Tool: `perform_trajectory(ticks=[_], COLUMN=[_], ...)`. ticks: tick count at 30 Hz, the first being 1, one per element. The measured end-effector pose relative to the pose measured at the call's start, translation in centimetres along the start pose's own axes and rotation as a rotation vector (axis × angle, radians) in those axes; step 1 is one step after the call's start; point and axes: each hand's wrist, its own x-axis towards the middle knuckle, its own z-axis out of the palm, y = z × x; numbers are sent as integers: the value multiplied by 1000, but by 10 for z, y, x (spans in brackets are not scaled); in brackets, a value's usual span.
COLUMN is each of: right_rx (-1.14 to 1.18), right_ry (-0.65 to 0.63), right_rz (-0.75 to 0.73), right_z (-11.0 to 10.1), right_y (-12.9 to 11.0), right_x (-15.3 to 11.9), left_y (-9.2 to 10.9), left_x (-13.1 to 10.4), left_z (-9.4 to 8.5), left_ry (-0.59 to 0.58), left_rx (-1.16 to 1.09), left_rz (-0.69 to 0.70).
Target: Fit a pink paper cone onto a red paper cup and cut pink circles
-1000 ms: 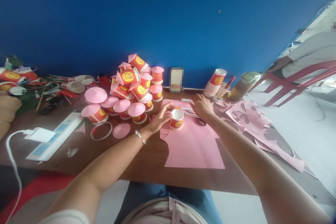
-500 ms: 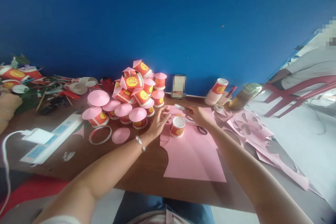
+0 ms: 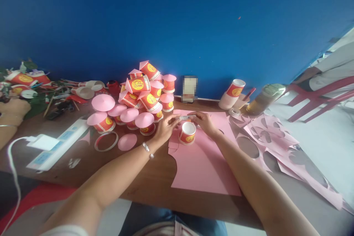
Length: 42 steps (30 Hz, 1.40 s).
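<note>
A small white tube-like item [image 3: 184, 117] is held between my two hands above the pink sheet. My left hand [image 3: 166, 127] pinches its left end, and my right hand [image 3: 204, 122] grips its right end. Just in front of them a short red and white paper cup [image 3: 188, 134] stands open side up on the pink paper [image 3: 204, 169]. Dark scissors handles are mostly hidden by my right wrist. To the left is a pile of red cups with pink cone tops [image 3: 138, 84].
A white power strip [image 3: 59, 143], a paper ring [image 3: 106, 141] and a pink cone [image 3: 127, 142] lie left. Pink scraps [image 3: 271, 136], a tape roll [image 3: 234, 112] and a bottle [image 3: 265, 99] are right. Another person's hand [image 3: 13, 112] is at far left.
My left hand has closed on the white item, which now lies between both hands. My right hand has shifted slightly left and down. The view has turned a little.
</note>
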Motion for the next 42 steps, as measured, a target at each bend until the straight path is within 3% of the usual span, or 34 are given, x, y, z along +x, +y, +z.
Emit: perform_trajectory(ticks=[6, 12, 17, 25, 29, 32, 36, 40, 42], right_rx=[247, 497, 521, 633, 601, 549, 499, 477, 443], right_ry=[186, 172, 167, 177, 136, 73, 19, -45, -75], right_rz=[-77, -31, -11, -3, -27, -41, -60, -56, -35], right_z=[-26, -18, -15, -16, -13, -13, -12, -3, 3], right_y=[-11, -15, -18, -35, -46, -57, -73, -76, -73], right_x=[3, 1, -2, -4, -11, -25, -53, -74, -78], left_y=[5, 26, 33, 13, 7, 18, 54, 89, 99], left_x=[-4, -10, -5, -13, -17, -26, -50, -68, -69], left_z=[-5, -5, -9, -27, -30, -31, -31, -15, -4], left_ry=[117, 84, 40, -287, -278, -221, -29, -99, -152], left_rx=[50, 336, 461, 718, 745, 764, 566, 126, 14], left_rz=[128, 369, 285, 165, 156, 203, 354, 213, 191])
